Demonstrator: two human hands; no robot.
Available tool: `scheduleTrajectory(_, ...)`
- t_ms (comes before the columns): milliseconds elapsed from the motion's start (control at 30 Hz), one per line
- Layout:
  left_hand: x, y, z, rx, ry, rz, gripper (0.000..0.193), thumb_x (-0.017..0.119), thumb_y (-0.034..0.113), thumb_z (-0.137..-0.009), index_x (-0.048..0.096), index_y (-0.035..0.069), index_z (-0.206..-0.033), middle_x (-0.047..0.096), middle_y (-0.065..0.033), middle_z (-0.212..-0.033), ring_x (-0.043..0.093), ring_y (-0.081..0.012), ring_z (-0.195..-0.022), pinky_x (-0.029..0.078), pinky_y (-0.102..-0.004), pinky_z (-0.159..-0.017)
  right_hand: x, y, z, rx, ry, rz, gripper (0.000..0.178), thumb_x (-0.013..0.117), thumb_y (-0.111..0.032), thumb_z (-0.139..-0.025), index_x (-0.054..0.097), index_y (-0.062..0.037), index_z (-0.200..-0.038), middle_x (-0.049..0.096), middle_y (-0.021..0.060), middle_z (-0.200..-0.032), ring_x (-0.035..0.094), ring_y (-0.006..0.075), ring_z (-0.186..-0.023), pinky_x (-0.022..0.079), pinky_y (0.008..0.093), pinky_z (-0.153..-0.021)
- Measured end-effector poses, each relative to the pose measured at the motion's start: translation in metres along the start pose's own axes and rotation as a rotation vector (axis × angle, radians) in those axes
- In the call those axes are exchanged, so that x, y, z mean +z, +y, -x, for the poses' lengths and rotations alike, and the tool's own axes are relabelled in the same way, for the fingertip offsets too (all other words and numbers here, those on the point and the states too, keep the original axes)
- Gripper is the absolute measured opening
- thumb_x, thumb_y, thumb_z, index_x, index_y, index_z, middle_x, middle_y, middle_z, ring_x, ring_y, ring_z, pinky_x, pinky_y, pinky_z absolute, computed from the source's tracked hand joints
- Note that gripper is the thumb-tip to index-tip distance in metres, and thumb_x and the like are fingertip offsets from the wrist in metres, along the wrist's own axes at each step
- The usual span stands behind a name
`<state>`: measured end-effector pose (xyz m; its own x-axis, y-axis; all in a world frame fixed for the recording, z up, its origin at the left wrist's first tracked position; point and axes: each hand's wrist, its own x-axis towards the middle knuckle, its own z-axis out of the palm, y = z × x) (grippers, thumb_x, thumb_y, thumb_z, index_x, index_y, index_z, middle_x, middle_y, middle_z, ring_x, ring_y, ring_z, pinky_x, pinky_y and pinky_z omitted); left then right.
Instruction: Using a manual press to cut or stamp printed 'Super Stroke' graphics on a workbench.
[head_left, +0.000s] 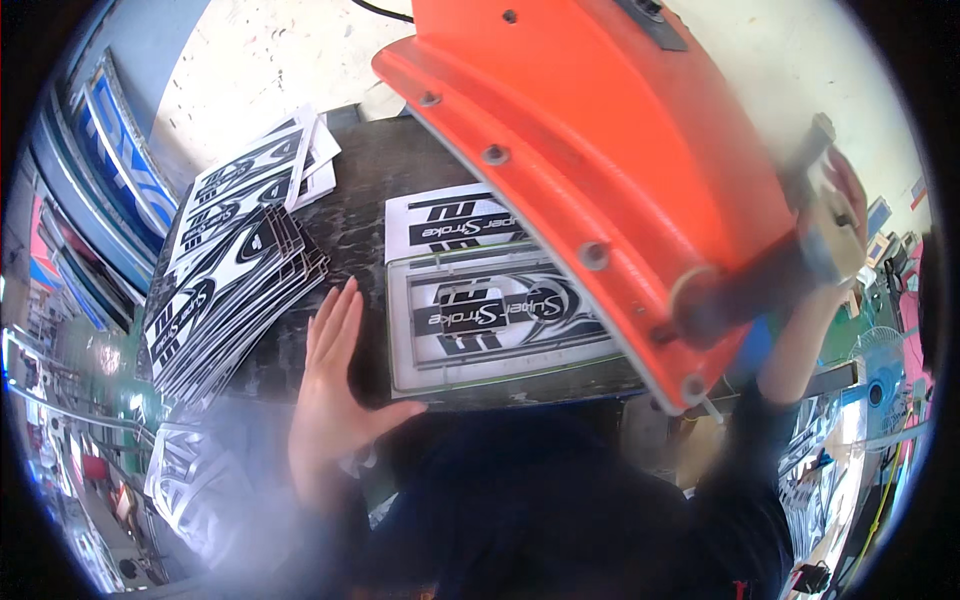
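A large orange swing arm of a press [600, 140], with bolts along its edge, hangs over the right part of the dark work table [350, 150]. My right hand [850, 190] is closed round a grey handle [828, 235] at the arm's right end; motion blurs this area. Beneath the arm's left edge lies a clear rectangular plate with a greenish rim [394, 335], on a black-and-white printed sheet [402, 215]. The arm hides their right parts. My left hand [335, 400] is open and holds nothing, fingers stretched forward, just left of the plate.
A fanned stack of printed sheets [215, 290] covers the table's left side, with more white papers [322, 150] behind it. Framed panels [125, 150] lean at the far left. A clear plastic bag [195, 490] sits at the lower left. A fan [878, 385] stands at the right.
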<state>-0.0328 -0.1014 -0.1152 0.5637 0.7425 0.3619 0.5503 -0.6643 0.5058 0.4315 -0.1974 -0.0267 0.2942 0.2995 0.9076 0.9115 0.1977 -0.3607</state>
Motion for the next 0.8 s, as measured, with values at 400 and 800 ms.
scheduleTrajectory(400, 0.005, 0.009, -0.007, -0.051, -0.108, -0.161, 0.105, 0.083, 0.043, -0.055, 0.041, -0.006, -0.138, 0.041, -0.0190, -0.146, 0.029, -0.0378, -0.140, 0.019, -0.0510, -0.113, 0.011, -0.010, 0.002, 0.563, 0.157, -0.652, 0.030, 0.056, -0.024, -0.094, 0.055, 0.0052, -0.103, 0.055, 0.0080, -0.077, 0.052, 0.0153, -0.071, 0.042, 0.0281, -0.066)
scheduleTrajectory(800, 0.007, 0.012, -0.008, -0.094, -0.128, -0.216, 0.109, 0.087, 0.030, -0.051, 0.035, 0.002, -0.143, 0.037, -0.0108, -0.150, 0.029, -0.0310, -0.141, 0.020, -0.0533, -0.114, 0.024, 0.097, -0.046, 0.522, 0.287, -0.318, 0.017, 0.069, -0.018, -0.085, 0.058, -0.0047, -0.084, 0.057, 0.0019, -0.068, 0.055, 0.0108, -0.062, 0.045, 0.0251, -0.059)
